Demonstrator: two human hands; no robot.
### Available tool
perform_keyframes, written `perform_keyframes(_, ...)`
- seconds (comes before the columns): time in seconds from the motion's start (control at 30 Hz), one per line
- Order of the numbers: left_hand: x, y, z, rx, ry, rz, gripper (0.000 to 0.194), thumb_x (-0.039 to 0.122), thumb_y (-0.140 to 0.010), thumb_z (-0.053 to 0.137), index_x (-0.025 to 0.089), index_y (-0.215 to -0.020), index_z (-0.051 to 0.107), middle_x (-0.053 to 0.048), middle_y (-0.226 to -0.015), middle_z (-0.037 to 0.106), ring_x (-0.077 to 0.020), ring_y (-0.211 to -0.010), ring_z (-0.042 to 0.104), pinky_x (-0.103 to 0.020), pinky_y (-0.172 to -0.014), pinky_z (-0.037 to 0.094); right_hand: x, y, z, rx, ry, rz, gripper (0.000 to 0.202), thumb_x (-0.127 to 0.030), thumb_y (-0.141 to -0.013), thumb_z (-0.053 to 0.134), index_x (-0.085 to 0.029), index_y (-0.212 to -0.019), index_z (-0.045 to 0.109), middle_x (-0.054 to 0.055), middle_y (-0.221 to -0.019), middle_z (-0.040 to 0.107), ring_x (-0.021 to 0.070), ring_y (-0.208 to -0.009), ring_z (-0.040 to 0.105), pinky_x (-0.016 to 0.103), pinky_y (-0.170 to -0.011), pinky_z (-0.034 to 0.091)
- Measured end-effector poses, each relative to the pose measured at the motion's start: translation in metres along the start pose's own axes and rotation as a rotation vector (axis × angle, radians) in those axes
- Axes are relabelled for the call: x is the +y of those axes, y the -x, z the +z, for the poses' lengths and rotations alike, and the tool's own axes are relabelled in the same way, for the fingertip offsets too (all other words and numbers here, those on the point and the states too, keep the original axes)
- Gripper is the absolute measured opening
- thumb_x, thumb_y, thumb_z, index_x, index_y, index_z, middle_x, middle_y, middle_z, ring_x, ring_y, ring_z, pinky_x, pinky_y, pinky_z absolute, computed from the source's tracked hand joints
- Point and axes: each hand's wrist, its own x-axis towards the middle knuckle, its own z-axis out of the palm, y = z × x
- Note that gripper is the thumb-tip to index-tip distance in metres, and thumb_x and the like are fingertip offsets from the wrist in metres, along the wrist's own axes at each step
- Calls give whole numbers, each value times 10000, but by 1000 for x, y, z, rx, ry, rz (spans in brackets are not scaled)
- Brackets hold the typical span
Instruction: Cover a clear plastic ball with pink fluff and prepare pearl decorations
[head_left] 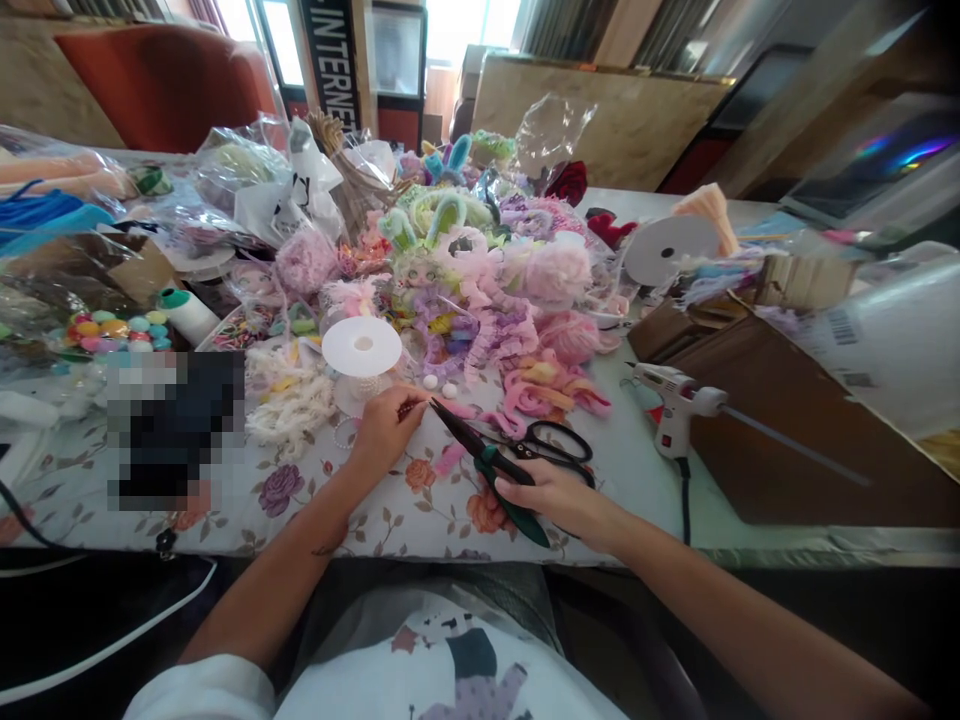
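And here we are, with a crowded desk (649, 495) on every side: a white spool (343, 350) stands right beside the left hand (386, 432), and black-handled scissors (551, 460) lie just behind the right hand (561, 495), close enough to be in its way. Beyond them rises a heap of yarn, with a green-eared doll (417, 270) in the thick of it, while a glue gun (667, 388) rests off to the right, by a cardboard box (817, 440). The right grip is wrapped around dark-green-handled pliers (459, 430), which sit over the near part of the desk, tips right at the left fingertips; the left grip is pinched closed (what it pinches is too small to make out). Under it all spreads a pale floral cloth (442, 530), and across the room there's an orange chair (172, 85) and a bright window (469, 30). Now the textures: fluffy pink yarn ball (307, 258), shaggy cream yarn (289, 415), crinkled clear plastic (236, 160), a flat round flange on the spool, and a smooth thread cone (189, 318) with a green top
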Motion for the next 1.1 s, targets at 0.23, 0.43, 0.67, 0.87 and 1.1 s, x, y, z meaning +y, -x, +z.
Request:
perform_keyframes(0.23, 7, 1, -2, 66, 104, -81, 184, 337, -863, 628, 196, -883, 745, -23, -778, 736, -144, -616, 630, -250, -597, 511, -5, 3, 1, 67, 145, -25, 415, -566, -754, 647, -168, -734, 530, 7, -642, 585, 146, -617, 548, 256, -582, 437)
perform_keyframes(0.43, 2, 2, 1, 156, 95, -80, 188, 351, -840, 667, 200, -916, 748, -39, -879, 765, -168, -712, 692, -281, -682, 553, -6, 6, 3, 71, 431, -122, 363, -495, -865, 497, -159, -742, 556, 21, -683, 549, 151, -652, 494, 256, -598, 369)
perform_keyframes(0.67, 7, 6, 2, 150, 230, -178, 192, 358, -831, 669, 185, -881, 737, -18, -747, 741, -155, -628, 692, -254, -616, 557, -10, 13, 9, 109, 467, -129, 345, -466, -880, 486, -161, -742, 568, 18, -684, 490, 153, -677, 466, 235, -575, 346)
perform_keyframes(0.87, 11, 6, 1, 147, 113, -154, 141, 297, -826, 641, 193, -849, 733, -5, -723, 718, -134, -617, 650, -242, -630, 540, -10, 8, 9, 111, 457, -110, 343, -499, -878, 463, -170, -792, 513, -7, -668, 438, 130, -620, 401, 242, -565, 301)
perform_keyframes(1.1, 9, 6, 4, 128, 72, -127, 114, 257, -803, 627, 191, -823, 717, -11, -750, 726, -138, -640, 654, -247, -654, 534, -11, 5, 11, 110, 477, -117, 351, -518, -870, 439, -179, -782, 464, -9, -674, 428, 133, -634, 391, 251, -584, 301)
